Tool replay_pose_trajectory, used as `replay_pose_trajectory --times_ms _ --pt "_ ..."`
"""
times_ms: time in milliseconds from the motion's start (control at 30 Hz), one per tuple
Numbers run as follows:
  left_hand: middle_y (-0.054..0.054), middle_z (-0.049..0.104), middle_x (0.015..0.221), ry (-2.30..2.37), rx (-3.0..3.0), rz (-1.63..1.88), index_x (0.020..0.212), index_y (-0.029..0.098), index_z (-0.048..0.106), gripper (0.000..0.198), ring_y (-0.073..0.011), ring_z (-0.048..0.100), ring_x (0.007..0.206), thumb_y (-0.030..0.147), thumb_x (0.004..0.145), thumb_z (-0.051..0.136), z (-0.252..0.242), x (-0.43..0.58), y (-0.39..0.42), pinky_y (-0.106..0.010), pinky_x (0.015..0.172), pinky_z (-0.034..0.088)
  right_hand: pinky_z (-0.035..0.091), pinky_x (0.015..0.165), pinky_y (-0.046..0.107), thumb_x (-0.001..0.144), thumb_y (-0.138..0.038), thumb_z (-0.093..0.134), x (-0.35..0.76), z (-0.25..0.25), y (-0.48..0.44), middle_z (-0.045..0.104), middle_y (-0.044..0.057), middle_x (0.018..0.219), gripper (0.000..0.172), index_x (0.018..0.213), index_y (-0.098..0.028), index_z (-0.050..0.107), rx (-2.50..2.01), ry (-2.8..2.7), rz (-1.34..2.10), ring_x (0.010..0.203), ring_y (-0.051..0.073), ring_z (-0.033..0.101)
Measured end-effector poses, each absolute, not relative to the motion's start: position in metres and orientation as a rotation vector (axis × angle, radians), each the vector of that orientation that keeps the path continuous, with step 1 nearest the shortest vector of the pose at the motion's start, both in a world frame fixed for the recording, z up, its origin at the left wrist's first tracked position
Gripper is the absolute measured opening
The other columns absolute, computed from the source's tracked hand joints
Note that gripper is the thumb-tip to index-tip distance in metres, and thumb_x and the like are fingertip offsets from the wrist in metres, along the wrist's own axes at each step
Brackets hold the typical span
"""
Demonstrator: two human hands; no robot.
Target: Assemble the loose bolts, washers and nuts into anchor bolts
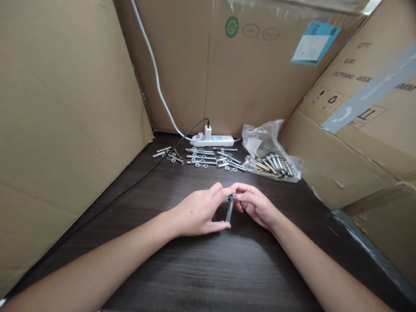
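Note:
Between my two hands, over the table, a silvery expansion bolt [229,211] stands nearly upright with a slight tilt. My left hand [198,210] grips it lengthwise, thumb under the lower end and fingers at the top. At the upper end, by the nut and washer, the fingers of my right hand [255,203] are pinched together. The right fingertips partly cover that end, so the nut is not fully visible. Beyond the hands lie loose bolts [201,163], sleeves, nuts and washers in several small groups.
A clear plastic bag [273,167] holding several more expansion bolts lies at the back right. Behind the loose parts is a white power strip [217,141] with a plugged-in charger. A black cable [130,186] crosses the table's left side. Cardboard boxes [182,65] wall in the back and both sides.

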State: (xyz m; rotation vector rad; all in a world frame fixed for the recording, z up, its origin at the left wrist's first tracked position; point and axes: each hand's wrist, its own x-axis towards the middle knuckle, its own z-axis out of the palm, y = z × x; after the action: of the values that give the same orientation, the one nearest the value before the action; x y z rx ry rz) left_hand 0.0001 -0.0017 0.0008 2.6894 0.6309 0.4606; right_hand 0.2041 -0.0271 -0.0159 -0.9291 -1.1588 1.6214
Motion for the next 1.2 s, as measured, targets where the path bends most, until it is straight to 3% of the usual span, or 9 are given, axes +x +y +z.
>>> replay_pose_trajectory --times_ms 233,500,767,1000,1200 --pt "-0.005 0.051 0.106 0.633 2.675 0.476 0.133 0.024 0.031 0.068 -0.0171 0.057 0.076 0.039 0.078 0.068 -0.0002 0.0003 -0.0016 -0.031 0.067 0.048 0.031 0.048 0.019 0.076 -0.029 0.068 0.2022 -0.0187 -0.0269 0.050 -0.005 0.058 0.017 0.080 -0.017 0.057 -0.913 -1.176 1.612 0.051 0.007 0.042" --pt "-0.004 0.051 0.103 0.637 2.669 0.453 0.141 0.025 0.022 0.079 -0.0165 0.056 0.073 0.037 0.077 0.068 0.0007 0.0000 -0.0014 -0.031 0.066 0.048 0.034 0.051 0.021 0.076 -0.023 0.062 0.2040 -0.0160 -0.0269 0.052 -0.002 0.059 0.013 0.083 -0.013 0.065 -0.923 -1.169 1.622 0.052 0.008 0.044" --pt "-0.005 0.051 0.106 0.627 2.672 0.480 0.136 0.025 0.029 0.070 -0.0175 0.058 0.077 0.039 0.078 0.067 -0.0012 0.0005 -0.0013 -0.031 0.067 0.048 0.032 0.048 0.019 0.075 -0.029 0.069 0.2021 -0.0189 -0.0271 0.050 -0.005 0.058 0.017 0.080 -0.017 0.057 -0.915 -1.183 1.615 0.050 0.007 0.042" --pt "-0.005 0.051 0.106 0.635 2.679 0.444 0.141 0.025 0.022 0.079 -0.0173 0.057 0.075 0.038 0.077 0.068 -0.0003 -0.0001 -0.0011 -0.032 0.067 0.048 0.035 0.051 0.021 0.075 -0.023 0.060 0.2038 -0.0147 -0.0276 0.053 -0.001 0.061 0.013 0.082 -0.014 0.064 -0.932 -1.151 1.648 0.054 0.008 0.046" --pt "-0.005 0.051 0.105 0.635 2.684 0.456 0.138 0.024 0.026 0.074 -0.0176 0.057 0.076 0.040 0.078 0.067 -0.0015 -0.0001 -0.0008 -0.032 0.067 0.048 0.032 0.049 0.020 0.076 -0.028 0.066 0.2029 -0.0187 -0.0271 0.049 -0.004 0.058 0.014 0.080 -0.016 0.060 -0.903 -1.202 1.627 0.051 0.008 0.042"
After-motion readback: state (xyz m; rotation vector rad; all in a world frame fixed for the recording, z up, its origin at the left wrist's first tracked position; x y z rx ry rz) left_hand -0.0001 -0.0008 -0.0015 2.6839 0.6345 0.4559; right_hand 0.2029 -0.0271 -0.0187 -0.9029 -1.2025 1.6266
